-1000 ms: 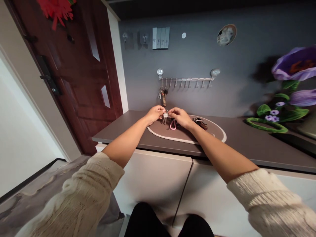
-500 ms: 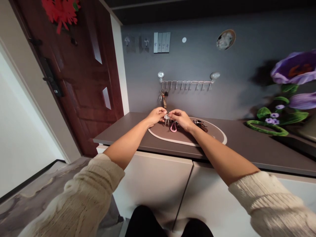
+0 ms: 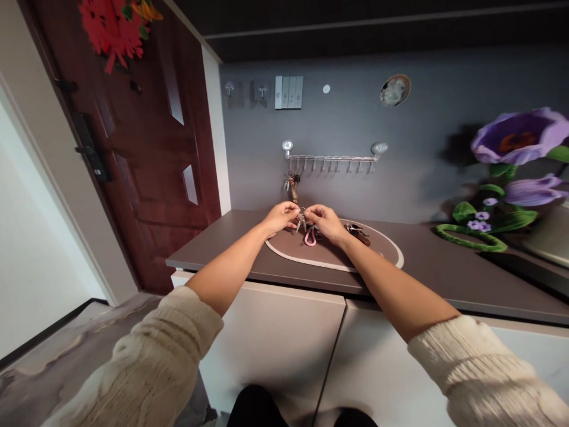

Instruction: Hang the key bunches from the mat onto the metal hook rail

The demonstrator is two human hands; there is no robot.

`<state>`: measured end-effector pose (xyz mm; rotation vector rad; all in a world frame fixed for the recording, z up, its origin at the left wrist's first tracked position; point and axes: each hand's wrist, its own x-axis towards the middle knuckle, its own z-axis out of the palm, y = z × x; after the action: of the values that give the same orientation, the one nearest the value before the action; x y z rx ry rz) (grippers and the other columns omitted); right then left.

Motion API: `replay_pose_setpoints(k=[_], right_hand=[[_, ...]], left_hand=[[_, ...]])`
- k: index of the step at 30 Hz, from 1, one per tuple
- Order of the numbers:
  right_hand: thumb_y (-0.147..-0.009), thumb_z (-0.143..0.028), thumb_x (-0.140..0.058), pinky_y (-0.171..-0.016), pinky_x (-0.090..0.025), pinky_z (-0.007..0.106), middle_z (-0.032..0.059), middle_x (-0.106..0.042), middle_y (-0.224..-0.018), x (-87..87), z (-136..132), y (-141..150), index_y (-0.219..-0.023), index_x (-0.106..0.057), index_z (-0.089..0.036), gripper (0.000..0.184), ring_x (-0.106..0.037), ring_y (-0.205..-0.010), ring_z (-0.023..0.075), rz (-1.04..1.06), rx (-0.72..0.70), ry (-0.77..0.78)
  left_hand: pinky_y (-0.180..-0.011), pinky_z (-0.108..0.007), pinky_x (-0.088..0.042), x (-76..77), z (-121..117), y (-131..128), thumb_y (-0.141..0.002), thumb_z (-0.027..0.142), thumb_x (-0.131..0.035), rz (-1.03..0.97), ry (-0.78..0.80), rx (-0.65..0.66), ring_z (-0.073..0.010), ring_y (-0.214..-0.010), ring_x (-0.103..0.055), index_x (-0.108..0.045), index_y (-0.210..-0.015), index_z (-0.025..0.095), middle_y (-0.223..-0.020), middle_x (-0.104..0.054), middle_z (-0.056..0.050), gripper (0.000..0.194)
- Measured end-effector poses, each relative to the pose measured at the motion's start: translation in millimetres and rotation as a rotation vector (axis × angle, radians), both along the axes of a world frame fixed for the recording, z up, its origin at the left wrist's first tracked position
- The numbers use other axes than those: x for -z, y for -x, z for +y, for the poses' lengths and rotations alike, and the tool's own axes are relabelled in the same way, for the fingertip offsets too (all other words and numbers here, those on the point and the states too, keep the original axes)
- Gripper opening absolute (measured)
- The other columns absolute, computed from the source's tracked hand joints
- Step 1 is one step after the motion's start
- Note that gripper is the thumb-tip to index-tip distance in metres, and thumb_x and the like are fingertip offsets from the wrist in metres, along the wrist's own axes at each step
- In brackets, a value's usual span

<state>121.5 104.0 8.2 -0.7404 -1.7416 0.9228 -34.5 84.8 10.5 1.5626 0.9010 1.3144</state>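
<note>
Both my hands meet over an oval brown mat on the cabinet top. My left hand and my right hand each pinch a bunch of keys held between them, just above the mat. A pink carabiner hangs from the bunch and touches the mat. A second key set with a dark fob lies on the mat right of my right hand. Behind my hands, another key bunch hangs from the leftmost hooks of a metal hook rail on the grey wall.
The brown cabinet top runs right to purple artificial flowers with a green looped stem. A dark red door stands at the left. Light switches and two small wall hooks sit above the rail.
My hands have stayed pinched on the key bunch and lifted it slightly off the mat. The camera view has tilted up a little.
</note>
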Motion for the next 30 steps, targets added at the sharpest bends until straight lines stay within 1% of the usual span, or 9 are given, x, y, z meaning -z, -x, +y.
replay_pose_setpoints(k=[7,11,14,17,20,23,26,30], right_hand=[[-0.066,-0.037,-0.058,-0.059,-0.039,0.024,-0.0020,-0.053,-0.063,1.8,3,-2,-0.072,-0.051,-0.016,0.022,-0.047,-0.057,0.0093,-0.014,0.037,-0.011],[-0.066,-0.037,-0.057,-0.059,-0.039,0.024,-0.0025,-0.052,-0.062,0.7,2,-3,-0.071,-0.050,-0.017,0.022,-0.047,-0.057,0.0093,-0.010,0.040,-0.036],[-0.065,-0.038,-0.058,-0.060,-0.039,0.025,-0.0024,-0.051,-0.062,-0.8,2,-4,-0.071,-0.050,-0.017,0.023,-0.047,-0.058,0.0097,0.011,0.055,-0.038],[-0.065,-0.038,-0.059,-0.061,-0.039,0.025,-0.0025,-0.051,-0.063,-1.8,3,-5,-0.071,-0.050,-0.017,0.024,-0.047,-0.058,0.0095,0.038,0.070,-0.026],[-0.065,-0.039,-0.059,-0.061,-0.039,0.025,-0.0019,-0.053,-0.065,-3.6,3,-7,-0.072,-0.051,-0.017,0.025,-0.047,-0.058,0.0094,0.067,0.083,-0.014],[-0.065,-0.040,-0.059,-0.061,-0.039,0.025,-0.0013,-0.054,-0.067,-8.9,4,-7,-0.073,-0.051,-0.016,0.026,-0.048,-0.060,0.0097,0.067,0.131,-0.026],[-0.064,-0.041,-0.058,-0.061,-0.038,0.025,-0.0009,-0.054,-0.066,-18.6,9,-7,-0.072,-0.053,-0.016,0.027,-0.047,-0.061,0.0102,0.027,0.183,-0.078],[-0.063,-0.042,-0.058,-0.059,-0.038,0.024,-0.0009,-0.054,-0.063,-35.2,23,-4,-0.070,-0.053,-0.016,0.027,-0.046,-0.059,0.0102,0.014,0.192,-0.125]], left_hand=[[-0.052,-0.019,-0.047,4.6,3,-3,-0.080,0.019,-0.050,0.046,-0.047,-0.021,-0.0051,-0.055,-0.053,-0.048,-0.085,0.014,-0.070,-0.052,0.001,0.008],[-0.050,-0.016,-0.043,8.5,7,-4,-0.080,0.018,-0.047,0.153,-0.082,-0.104,-0.0050,-0.055,-0.051,-0.049,-0.084,0.014,-0.068,-0.050,0.001,0.006],[-0.050,-0.016,-0.040,9.6,8,-3,-0.081,0.019,-0.044,0.283,-0.114,-0.189,-0.0057,-0.054,-0.050,-0.050,-0.082,0.013,-0.064,-0.050,0.001,0.009],[-0.057,-0.020,-0.041,9.1,7,-2,-0.081,0.020,-0.041,0.475,-0.213,-0.302,-0.0079,-0.055,-0.050,-0.054,-0.082,0.014,-0.062,-0.053,0.001,0.014],[-0.067,-0.024,-0.041,7.7,3,0,-0.080,0.019,-0.042,0.696,-0.337,-0.403,-0.0114,-0.068,-0.054,-0.058,-0.081,0.016,-0.073,-0.060,-0.002,0.015],[-0.074,-0.025,-0.040,7.3,0,0,-0.080,0.022,-0.043,0.837,-0.380,-0.433,-0.0144,-0.081,-0.054,-0.060,-0.082,0.017,-0.086,-0.062,-0.005,0.018],[-0.074,-0.025,-0.039,8.0,0,0,-0.081,0.024,-0.043,0.891,-0.395,-0.438,-0.0153,-0.082,-0.054,-0.060,-0.085,0.017,-0.088,-0.062,-0.005,0.019],[-0.073,-0.025,-0.039,8.6,0,-2,-0.081,0.025,-0.042,0.915,-0.400,-0.429,-0.0156,-0.081,-0.055,-0.061,-0.085,0.017,-0.088,-0.063,-0.006,0.021]])
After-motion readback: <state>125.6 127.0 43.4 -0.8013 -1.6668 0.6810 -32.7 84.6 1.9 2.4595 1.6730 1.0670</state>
